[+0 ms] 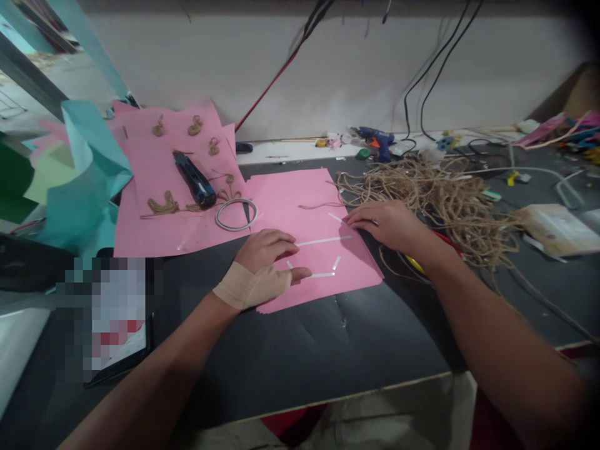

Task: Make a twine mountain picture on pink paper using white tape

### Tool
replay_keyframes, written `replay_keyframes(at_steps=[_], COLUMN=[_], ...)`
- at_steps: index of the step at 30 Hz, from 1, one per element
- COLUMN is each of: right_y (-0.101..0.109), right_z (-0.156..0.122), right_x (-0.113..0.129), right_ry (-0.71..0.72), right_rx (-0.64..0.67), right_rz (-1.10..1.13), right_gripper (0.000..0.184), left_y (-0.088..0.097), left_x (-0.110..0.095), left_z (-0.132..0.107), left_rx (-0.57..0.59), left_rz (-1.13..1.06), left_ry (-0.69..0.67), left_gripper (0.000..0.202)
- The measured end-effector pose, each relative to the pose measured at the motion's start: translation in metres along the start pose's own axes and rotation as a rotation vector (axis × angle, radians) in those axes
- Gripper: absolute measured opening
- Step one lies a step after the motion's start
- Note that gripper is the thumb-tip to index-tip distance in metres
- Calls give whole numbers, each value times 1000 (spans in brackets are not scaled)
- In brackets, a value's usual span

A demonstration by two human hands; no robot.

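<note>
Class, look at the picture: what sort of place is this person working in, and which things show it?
Probably a craft workbench: pink paper sheets, a tangle of jute twine and a blue glue gun lie about the left hand and right hand.

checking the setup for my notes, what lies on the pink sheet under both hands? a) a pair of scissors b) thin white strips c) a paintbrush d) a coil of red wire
b: several thin white strips lie on the pink sheet, with the left hand and the right hand resting flat at their ends.
</note>
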State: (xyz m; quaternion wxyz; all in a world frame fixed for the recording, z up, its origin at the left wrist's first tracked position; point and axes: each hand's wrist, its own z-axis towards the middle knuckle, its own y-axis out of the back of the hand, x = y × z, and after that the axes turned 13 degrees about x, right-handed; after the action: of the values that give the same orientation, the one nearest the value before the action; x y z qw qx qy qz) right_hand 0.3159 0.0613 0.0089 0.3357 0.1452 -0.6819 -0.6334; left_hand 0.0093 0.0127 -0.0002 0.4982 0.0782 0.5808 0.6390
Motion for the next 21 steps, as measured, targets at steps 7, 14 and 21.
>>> replay_keyframes(at_steps=[7, 14, 21], right_y=[0, 2, 1], right_z=[0, -2, -3], right_x=[1, -1, -4], right_ry=[-25, -1, 26], right_rx=[13, 23, 24], right_rz=[-8, 3, -45], right_gripper=[30, 28, 29], left_y=[0, 1, 0], left_x=[0, -1, 0], left_z=[0, 0, -1], left_rx=[15, 17, 12], left_rz=[2, -9, -10], left_ry=[19, 22, 26], left_gripper=[36, 37, 37])
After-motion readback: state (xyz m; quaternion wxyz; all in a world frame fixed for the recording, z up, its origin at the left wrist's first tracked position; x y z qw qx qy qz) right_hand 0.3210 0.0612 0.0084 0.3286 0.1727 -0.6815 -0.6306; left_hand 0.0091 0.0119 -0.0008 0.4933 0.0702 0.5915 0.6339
